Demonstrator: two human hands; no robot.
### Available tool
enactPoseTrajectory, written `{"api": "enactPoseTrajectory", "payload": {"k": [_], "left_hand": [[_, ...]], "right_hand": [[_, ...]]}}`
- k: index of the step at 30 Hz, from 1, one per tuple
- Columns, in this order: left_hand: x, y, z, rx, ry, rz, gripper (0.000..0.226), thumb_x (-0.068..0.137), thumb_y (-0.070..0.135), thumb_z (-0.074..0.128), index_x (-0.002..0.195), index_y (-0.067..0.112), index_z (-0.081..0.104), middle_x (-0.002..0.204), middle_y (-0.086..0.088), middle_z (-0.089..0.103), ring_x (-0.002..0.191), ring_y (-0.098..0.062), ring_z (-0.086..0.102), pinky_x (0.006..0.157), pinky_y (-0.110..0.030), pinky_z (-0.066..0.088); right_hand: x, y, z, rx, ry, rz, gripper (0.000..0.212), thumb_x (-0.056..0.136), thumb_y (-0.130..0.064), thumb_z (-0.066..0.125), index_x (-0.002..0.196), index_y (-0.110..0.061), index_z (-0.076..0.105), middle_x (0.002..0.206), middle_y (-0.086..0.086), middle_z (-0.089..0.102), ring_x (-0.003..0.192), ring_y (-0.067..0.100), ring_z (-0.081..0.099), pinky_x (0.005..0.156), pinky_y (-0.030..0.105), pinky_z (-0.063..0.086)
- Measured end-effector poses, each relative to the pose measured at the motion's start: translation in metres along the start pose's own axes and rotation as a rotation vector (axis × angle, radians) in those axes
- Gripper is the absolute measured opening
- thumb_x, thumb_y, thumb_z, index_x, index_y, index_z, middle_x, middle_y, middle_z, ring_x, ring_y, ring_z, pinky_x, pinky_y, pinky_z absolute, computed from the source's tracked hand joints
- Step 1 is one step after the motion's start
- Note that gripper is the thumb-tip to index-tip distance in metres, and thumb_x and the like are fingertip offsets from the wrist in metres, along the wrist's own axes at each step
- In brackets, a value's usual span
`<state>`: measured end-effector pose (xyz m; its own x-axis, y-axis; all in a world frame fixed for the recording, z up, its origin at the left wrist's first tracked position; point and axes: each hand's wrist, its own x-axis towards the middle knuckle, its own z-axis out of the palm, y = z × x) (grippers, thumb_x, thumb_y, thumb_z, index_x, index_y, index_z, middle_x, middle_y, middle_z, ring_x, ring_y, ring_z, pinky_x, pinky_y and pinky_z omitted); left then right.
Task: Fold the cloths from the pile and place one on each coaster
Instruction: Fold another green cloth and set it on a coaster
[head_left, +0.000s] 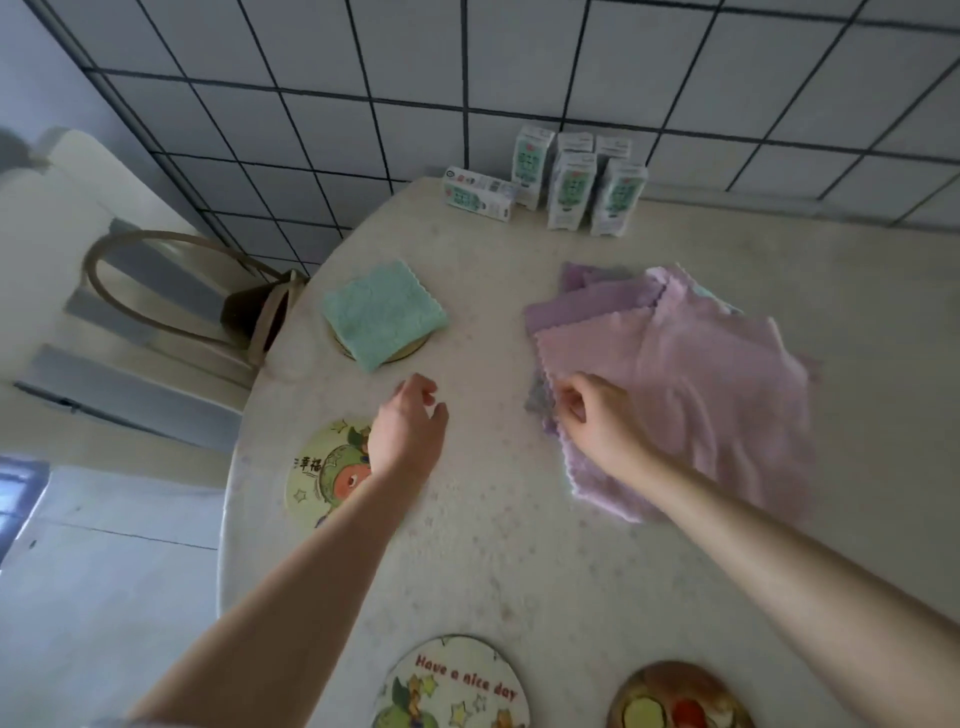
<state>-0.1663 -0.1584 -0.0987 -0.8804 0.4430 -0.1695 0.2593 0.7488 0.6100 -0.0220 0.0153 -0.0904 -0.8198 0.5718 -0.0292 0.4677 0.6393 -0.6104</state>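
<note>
A pile of cloths lies right of centre, with a pink cloth (696, 384) on top and purple ones (597, 299) under it. My right hand (592, 415) pinches the pink cloth's near left edge. A folded green cloth (382, 314) lies on a round coaster (410, 349) at the far left. My left hand (408, 428) hovers above the table with loosely curled fingers and holds nothing. It partly covers a cartoon coaster (324, 473). Two more bare coasters sit at the near edge, one lettered "Have a nice day" (452, 686) and one brown (675, 696).
Several small green-and-white cartons (566, 182) stand at the back of the table (519, 571) against the tiled wall. A chair with a bag (260, 317) hung on it stands beyond the table's left edge.
</note>
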Motion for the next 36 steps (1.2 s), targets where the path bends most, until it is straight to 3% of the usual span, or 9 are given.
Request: {"api": "enactPoseTrajectory", "payload": {"k": [3, 7, 12, 19, 23, 26, 30, 32, 36], "left_hand": [[-0.028, 0.022, 0.025, 0.031, -0.045, 0.092, 0.019, 0.088, 0.02, 0.059, 0.107, 0.02, 0.059, 0.103, 0.004, 0.063, 0.082, -0.017, 0.059, 0.064, -0.027, 0.046], [-0.057, 0.051, 0.06, 0.091, -0.126, 0.232, 0.019, 0.088, 0.02, 0.056, 0.107, 0.019, 0.058, 0.106, 0.002, 0.062, 0.088, -0.02, 0.06, 0.066, -0.033, 0.051], [-0.08, 0.084, 0.103, 0.194, -0.212, 0.531, 0.026, 0.086, 0.015, 0.059, 0.112, 0.016, 0.06, 0.113, 0.0, 0.06, 0.105, -0.021, 0.054, 0.072, -0.038, 0.053], [-0.086, 0.117, 0.147, 0.31, -0.205, 0.985, 0.035, 0.066, 0.0, 0.072, 0.098, 0.013, 0.066, 0.11, -0.004, 0.062, 0.098, -0.024, 0.057, 0.072, -0.038, 0.054], [-0.083, 0.126, 0.157, 0.328, -0.266, 1.069, 0.045, 0.07, 0.003, 0.071, 0.112, 0.017, 0.064, 0.119, -0.003, 0.059, 0.102, -0.021, 0.057, 0.08, -0.033, 0.054], [-0.075, 0.13, 0.159, 0.378, -0.323, 1.09, 0.051, 0.072, 0.013, 0.073, 0.12, 0.023, 0.059, 0.126, 0.001, 0.055, 0.104, -0.016, 0.056, 0.082, -0.03, 0.053], [-0.066, 0.135, 0.158, 0.427, -0.333, 1.091, 0.055, 0.073, 0.012, 0.066, 0.125, 0.027, 0.058, 0.128, 0.009, 0.055, 0.107, -0.012, 0.054, 0.075, -0.027, 0.052], [-0.06, 0.137, 0.156, 0.416, -0.278, 1.114, 0.053, 0.072, 0.004, 0.06, 0.121, 0.024, 0.062, 0.119, 0.006, 0.061, 0.098, -0.013, 0.059, 0.066, -0.026, 0.054], [-0.046, 0.138, 0.15, 0.443, -0.183, 1.106, 0.033, 0.069, -0.007, 0.071, 0.095, 0.014, 0.072, 0.099, 0.0, 0.066, 0.075, -0.018, 0.061, 0.046, -0.032, 0.055]], "right_hand": [[-0.035, 0.025, -0.018, -0.012, 0.029, 0.004, 0.018, 0.082, -0.002, 0.065, 0.1, -0.001, 0.065, 0.095, 0.015, 0.068, 0.083, 0.027, 0.066, 0.076, 0.026, 0.048], [-0.075, 0.066, -0.039, -0.088, 0.045, 0.059, 0.021, 0.08, -0.007, 0.067, 0.1, -0.004, 0.064, 0.094, 0.015, 0.068, 0.083, 0.033, 0.067, 0.072, 0.045, 0.055], [-0.111, 0.113, -0.062, -0.234, 0.044, 0.06, 0.021, 0.074, -0.007, 0.075, 0.091, -0.003, 0.064, 0.085, 0.013, 0.062, 0.078, 0.036, 0.061, 0.064, 0.04, 0.054], [-0.126, 0.16, -0.072, -0.491, -0.047, 0.073, 0.052, 0.058, -0.031, 0.085, 0.097, -0.008, 0.06, 0.096, 0.011, 0.062, 0.08, 0.033, 0.06, 0.059, 0.037, 0.053], [-0.127, 0.176, -0.072, -0.467, -0.048, 0.012, 0.044, 0.059, -0.027, 0.086, 0.089, -0.01, 0.059, 0.09, 0.009, 0.06, 0.079, 0.031, 0.058, 0.054, 0.037, 0.053], [-0.129, 0.186, -0.071, -0.441, 0.011, -0.031, 0.036, 0.064, -0.011, 0.081, 0.093, -0.01, 0.061, 0.091, 0.01, 0.059, 0.079, 0.032, 0.058, 0.053, 0.039, 0.053], [-0.135, 0.196, -0.073, -0.438, 0.058, -0.01, 0.052, 0.057, 0.005, 0.074, 0.106, -0.009, 0.062, 0.098, 0.011, 0.059, 0.081, 0.033, 0.059, 0.057, 0.04, 0.055], [-0.141, 0.199, -0.077, -0.444, 0.077, 0.024, 0.05, 0.055, 0.006, 0.073, 0.101, -0.009, 0.063, 0.096, 0.01, 0.06, 0.079, 0.033, 0.06, 0.056, 0.039, 0.054], [-0.15, 0.206, -0.087, -0.375, 0.095, 0.118, 0.028, 0.062, 0.001, 0.074, 0.084, -0.011, 0.063, 0.082, 0.005, 0.06, 0.074, 0.029, 0.059, 0.054, 0.035, 0.051]]}}
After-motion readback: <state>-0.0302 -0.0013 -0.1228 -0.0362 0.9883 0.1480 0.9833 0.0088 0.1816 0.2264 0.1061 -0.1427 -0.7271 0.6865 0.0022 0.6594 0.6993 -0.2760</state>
